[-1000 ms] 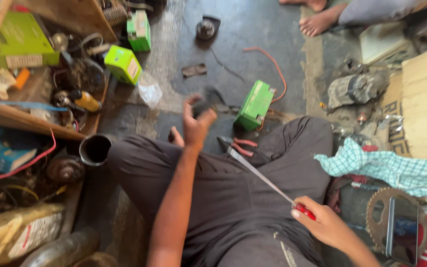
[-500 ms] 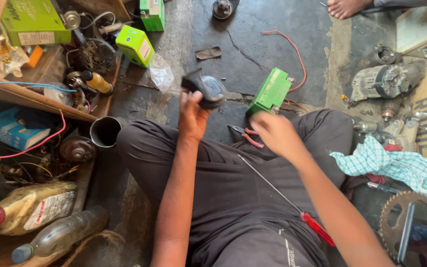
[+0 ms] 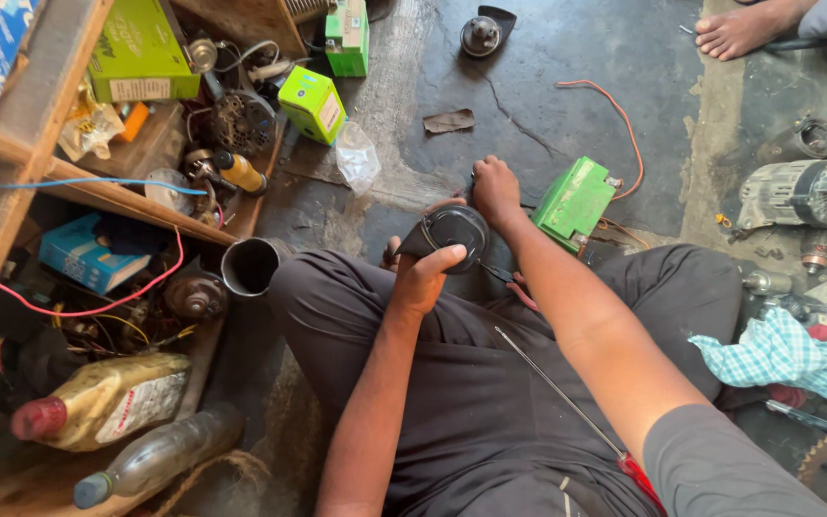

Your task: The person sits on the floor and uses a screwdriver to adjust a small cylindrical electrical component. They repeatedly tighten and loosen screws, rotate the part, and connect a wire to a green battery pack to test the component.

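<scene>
Left hand: your left hand (image 3: 425,276) is wrapped around the round black horn-like part (image 3: 452,232), thumb over its near rim and fingers closed on its side, holding it up just above your knees.
Right hand: your right hand (image 3: 496,191) sits on the far side of the same part, fingers curled down against its top edge; whether it grips the part or only presses on it, you cannot tell from here.
Hands together: both hands meet on the one part, touching it from opposite sides.
Where the part is: in front of your lap, between your knees and the green battery (image 3: 576,202), above the dark concrete floor (image 3: 547,67).
Battery: it lies tilted on the floor just to the right of your right hand, with an orange wire (image 3: 614,110) looping away behind it.
Lap: a long thin screwdriver with a red handle (image 3: 576,416) lies diagonally across your right thigh, not in either hand.
Left side: a wooden shelf (image 3: 69,105) holds green boxes, small motor parts and loose wires; a black pipe end (image 3: 251,266) points up beside your left knee.
Lower left: a yellowish oil bottle (image 3: 107,400) and a clear bottle (image 3: 160,455) lie on their sides.
Right side: a checked cloth (image 3: 787,359) lies beside your right leg, and a grey motor unit (image 3: 801,191) lies further off.
Far edge: another person's bare foot (image 3: 744,29) rests on the floor at the top right, well apart from your hands.
</scene>
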